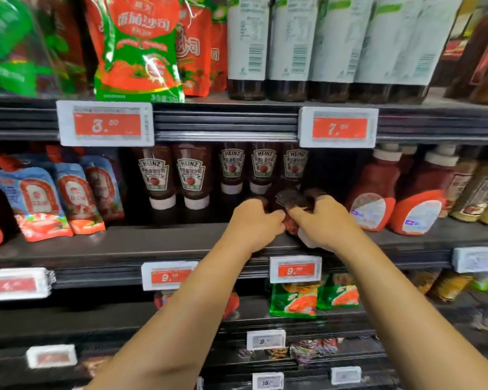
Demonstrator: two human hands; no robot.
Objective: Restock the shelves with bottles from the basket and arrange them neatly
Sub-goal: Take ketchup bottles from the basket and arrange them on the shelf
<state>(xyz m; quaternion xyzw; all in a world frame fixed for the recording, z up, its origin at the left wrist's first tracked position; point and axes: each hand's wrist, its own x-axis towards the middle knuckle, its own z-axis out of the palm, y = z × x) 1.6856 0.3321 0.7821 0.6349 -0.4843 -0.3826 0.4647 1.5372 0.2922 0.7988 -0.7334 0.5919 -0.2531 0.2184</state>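
Both my hands reach onto the middle shelf (141, 243). My right hand (326, 223) grips a dark red ketchup bottle (290, 202) that lies tilted, its white cap toward me under my palm. My left hand (254, 222) has its fingers curled against the same bottle from the left. Behind my hands stand several upside-down Heinz ketchup bottles (192, 175) in a row on white caps. The basket is not in view.
Blue and red sauce pouches (40, 201) lean at the shelf's left. Large red squeeze bottles (378, 192) stand at the right. The upper shelf holds red-green pouches (138, 49) and tall dark bottles (290, 46). Price tags (295, 270) line the shelf edges.
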